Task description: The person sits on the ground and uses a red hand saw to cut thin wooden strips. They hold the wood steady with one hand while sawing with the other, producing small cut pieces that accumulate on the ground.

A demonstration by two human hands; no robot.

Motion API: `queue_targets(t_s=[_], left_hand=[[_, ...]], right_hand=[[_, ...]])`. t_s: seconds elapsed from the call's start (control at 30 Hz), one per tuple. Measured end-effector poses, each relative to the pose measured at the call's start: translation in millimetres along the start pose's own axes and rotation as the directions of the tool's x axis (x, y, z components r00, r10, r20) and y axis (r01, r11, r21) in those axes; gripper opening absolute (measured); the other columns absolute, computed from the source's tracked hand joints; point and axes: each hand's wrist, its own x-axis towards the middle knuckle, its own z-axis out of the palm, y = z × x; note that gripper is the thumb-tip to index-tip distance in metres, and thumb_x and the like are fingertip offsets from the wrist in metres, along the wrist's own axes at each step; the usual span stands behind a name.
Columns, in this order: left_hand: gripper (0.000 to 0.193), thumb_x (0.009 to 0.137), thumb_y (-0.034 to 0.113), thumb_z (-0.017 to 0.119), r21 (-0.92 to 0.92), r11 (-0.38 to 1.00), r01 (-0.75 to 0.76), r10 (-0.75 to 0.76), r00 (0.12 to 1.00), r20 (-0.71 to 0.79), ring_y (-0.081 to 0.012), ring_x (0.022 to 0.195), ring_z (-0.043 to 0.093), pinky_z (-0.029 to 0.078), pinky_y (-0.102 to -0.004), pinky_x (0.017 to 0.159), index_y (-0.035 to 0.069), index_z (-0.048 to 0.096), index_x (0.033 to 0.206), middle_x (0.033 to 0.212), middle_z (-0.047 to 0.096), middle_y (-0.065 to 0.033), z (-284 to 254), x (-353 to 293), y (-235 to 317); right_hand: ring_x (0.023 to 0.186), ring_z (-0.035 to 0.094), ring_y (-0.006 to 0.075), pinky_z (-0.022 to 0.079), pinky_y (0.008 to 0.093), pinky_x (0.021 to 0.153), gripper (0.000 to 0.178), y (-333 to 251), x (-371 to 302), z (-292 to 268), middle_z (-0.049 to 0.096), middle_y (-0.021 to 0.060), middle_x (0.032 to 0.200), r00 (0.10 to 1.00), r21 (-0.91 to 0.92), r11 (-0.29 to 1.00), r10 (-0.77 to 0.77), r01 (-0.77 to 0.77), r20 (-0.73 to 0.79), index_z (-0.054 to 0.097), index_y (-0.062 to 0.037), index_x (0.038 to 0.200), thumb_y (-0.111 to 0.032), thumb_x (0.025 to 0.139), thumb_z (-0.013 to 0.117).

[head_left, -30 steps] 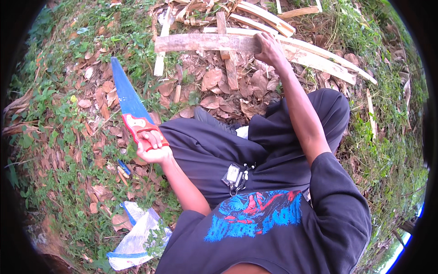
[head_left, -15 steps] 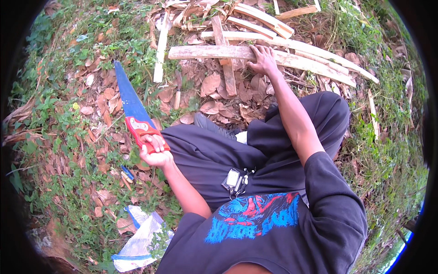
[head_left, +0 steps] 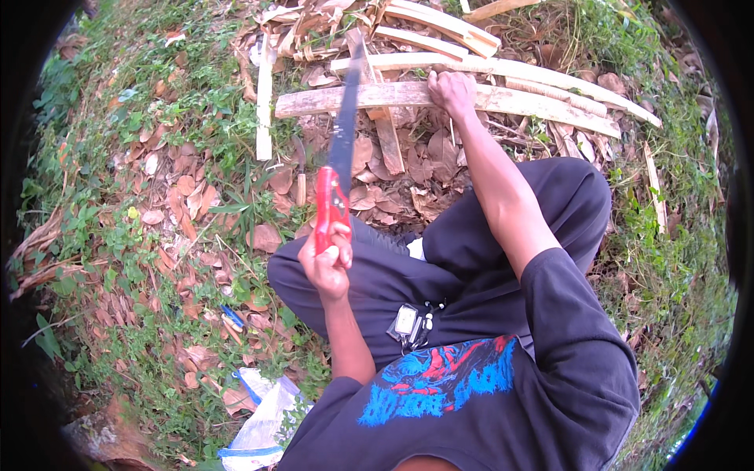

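The long split wooden plank [head_left: 377,98] lies across the leaf litter, pinned under the right hand [head_left: 451,90], whose fingers press down clenched on its top. The hand saw [head_left: 339,161], earlier angled out to the left over the grass, now stands edge-on with its blade reaching the plank just left of those fingers. The left hand [head_left: 328,263] grips its red handle, fingers wrapped tight.

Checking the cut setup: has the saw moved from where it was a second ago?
Yes. The saw in the left hand has swung right, from over the leaf litter to across the wooden plank that the right hand presses down.
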Motion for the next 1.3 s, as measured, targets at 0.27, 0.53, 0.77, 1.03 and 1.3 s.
queue_targets(t_s=[0.27, 0.53, 0.77, 1.03, 1.3], left_hand=[[0.037, 0.089, 0.025, 0.05, 0.045, 0.994, 0.098, -0.1, 0.994, 0.04, -0.0022, 0.045, 0.034, 0.025, -0.0178, 0.042, -0.011, 0.056, 0.093, 0.056, 0.043, 0.0019, 33, 14, -16], [0.033, 0.089, 0.023, 0.049, 0.007, 0.996, 0.09, -0.09, 0.995, 0.042, -0.0025, 0.045, 0.034, 0.026, -0.0175, 0.042, -0.01, 0.054, 0.091, 0.057, 0.043, 0.0016, 36, 21, -20], [0.031, 0.089, 0.022, 0.05, -0.005, 0.995, 0.101, -0.1, 0.993, 0.059, -0.0028, 0.046, 0.034, 0.026, -0.0176, 0.042, -0.008, 0.055, 0.092, 0.057, 0.043, 0.0016, 39, 16, -21], [0.03, 0.088, 0.021, 0.048, -0.016, 0.991, 0.131, -0.131, 0.99, 0.046, -0.0032, 0.045, 0.035, 0.026, -0.0177, 0.042, -0.008, 0.055, 0.091, 0.057, 0.043, 0.0013, 35, 15, -29], [0.027, 0.087, 0.016, 0.045, -0.022, 0.975, 0.223, -0.221, 0.974, 0.049, -0.003, 0.045, 0.035, 0.028, -0.0179, 0.042, -0.008, 0.055, 0.091, 0.057, 0.044, 0.0011, 39, 14, -29]], right_hand=[[0.069, 0.068, 0.0273, 0.049, 0.0411, 0.067, 0.034, 3, 6, 21, 0.069, 0.0107, 0.073, 0.995, -0.011, 1.0, 0.005, -0.006, -0.097, 0.068, -0.0123, 0.07, -0.033, 0.087, 0.047], [0.072, 0.068, 0.0259, 0.043, 0.0401, 0.077, 0.044, 3, 6, 15, 0.071, 0.0126, 0.076, 0.994, 0.004, 0.999, 0.036, -0.035, -0.107, 0.073, -0.0125, 0.072, -0.041, 0.087, 0.044], [0.066, 0.067, 0.025, 0.043, 0.0378, 0.073, 0.04, 0, 4, 8, 0.069, 0.0106, 0.07, 0.991, 0.009, 0.999, 0.045, -0.044, -0.127, 0.073, -0.0148, 0.067, -0.039, 0.086, 0.046], [0.065, 0.066, 0.0252, 0.043, 0.0387, 0.072, 0.04, 2, 5, 11, 0.068, 0.01, 0.067, 0.993, 0.016, 0.999, 0.036, -0.034, -0.113, 0.071, -0.015, 0.065, -0.039, 0.086, 0.046], [0.064, 0.067, 0.0245, 0.047, 0.0368, 0.07, 0.041, 7, 5, 17, 0.069, 0.0101, 0.068, 0.983, -0.011, 1.0, -0.004, 0.002, -0.184, 0.07, -0.015, 0.068, -0.044, 0.087, 0.048]])
